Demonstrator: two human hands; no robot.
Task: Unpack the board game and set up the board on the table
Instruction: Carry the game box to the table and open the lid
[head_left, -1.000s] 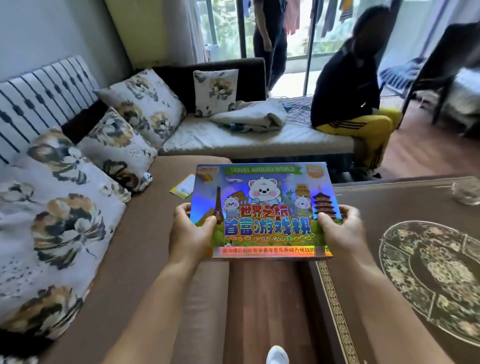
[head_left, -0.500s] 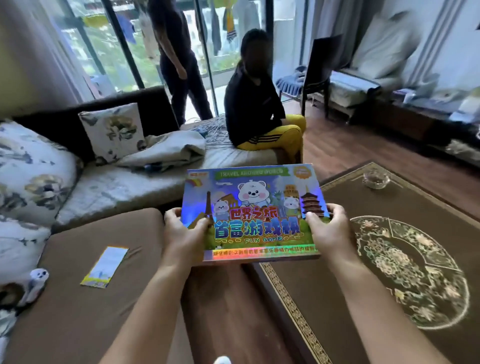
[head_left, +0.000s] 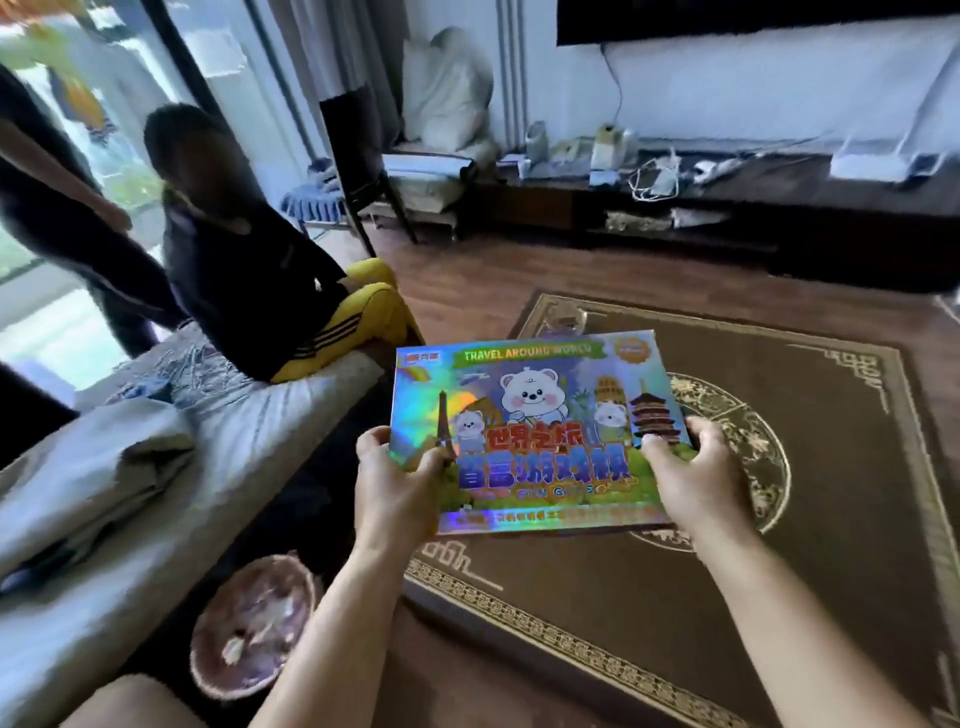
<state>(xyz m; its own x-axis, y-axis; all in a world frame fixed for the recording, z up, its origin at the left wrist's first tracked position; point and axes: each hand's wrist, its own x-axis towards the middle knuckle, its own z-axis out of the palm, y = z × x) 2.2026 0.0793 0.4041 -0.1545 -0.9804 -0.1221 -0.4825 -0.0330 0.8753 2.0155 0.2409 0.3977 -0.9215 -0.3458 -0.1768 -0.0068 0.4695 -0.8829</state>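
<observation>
**Two hands holding the closed game box over the table's near edge**

Two hands are all we are using here. Our left hand is gripping the near-left corner of the board game box, thumb curled over the printed lid and fingers wrapping underneath. Our right hand is pinching the near-right corner the same way, thumb on top, fingers curling round the side edge. We are holding the box flat and lid-up, still closed, so we cannot tell what is lying inside it. It is hanging above the near-left part of the table; we cannot tell whether its underside is touching the top.

The table is wearing a dark brown cover with a gold key-pattern border and a round floral medallion, which the box is partly hiding. Right of the box, and toward us, the brown cover is lying bare out to its border.

To our left, a round patterned stool is standing on the floor between the table and a grey sofa. A person in yellow trousers is sitting at the sofa's far end, and another person is standing by the glass door. Beyond the table, wooden floor is running to a dark chair and a long low cabinet cluttered with cables and small devices.
</observation>
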